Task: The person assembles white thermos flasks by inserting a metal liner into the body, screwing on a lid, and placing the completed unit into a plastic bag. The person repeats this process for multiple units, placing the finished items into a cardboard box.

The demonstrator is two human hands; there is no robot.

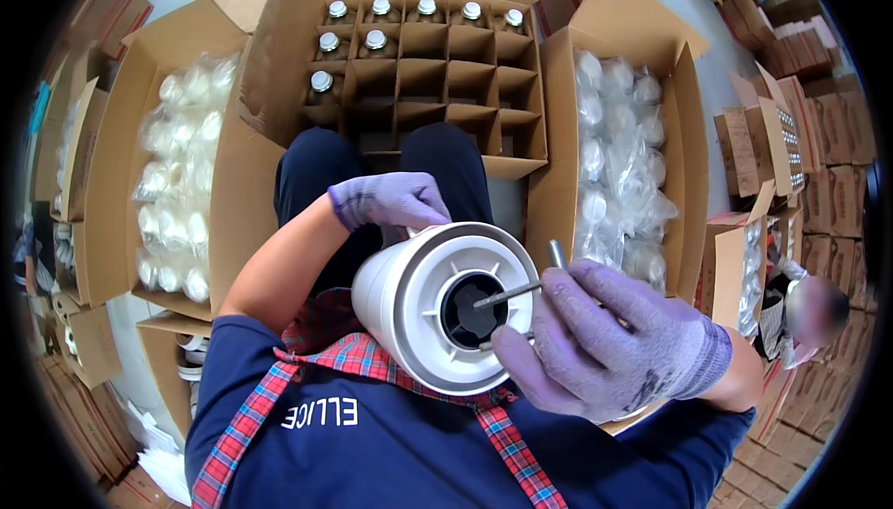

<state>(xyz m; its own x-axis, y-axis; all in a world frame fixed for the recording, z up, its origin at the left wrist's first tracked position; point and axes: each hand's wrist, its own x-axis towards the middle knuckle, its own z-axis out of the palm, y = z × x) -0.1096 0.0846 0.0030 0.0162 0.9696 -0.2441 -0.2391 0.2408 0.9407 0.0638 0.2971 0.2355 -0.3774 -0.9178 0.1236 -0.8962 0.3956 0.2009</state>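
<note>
A white cylindrical jug is tilted against my lap, one round end turned up toward me. In the middle of that ribbed end sits a black round part inside a grey ring. My left hand is closed at the jug's far side, apparently around its handle, which is mostly hidden. With my right hand I grip a metal tool with thin dark rods and a short thick shaft. One rod tip lies over the black part; the other shows lower, near my fingers.
Ahead stands a divided carton holding several silver-capped bottles. Cartons of plastic-wrapped pieces flank me, one at left and one at right. Another person is at the far right, among stacked boxes.
</note>
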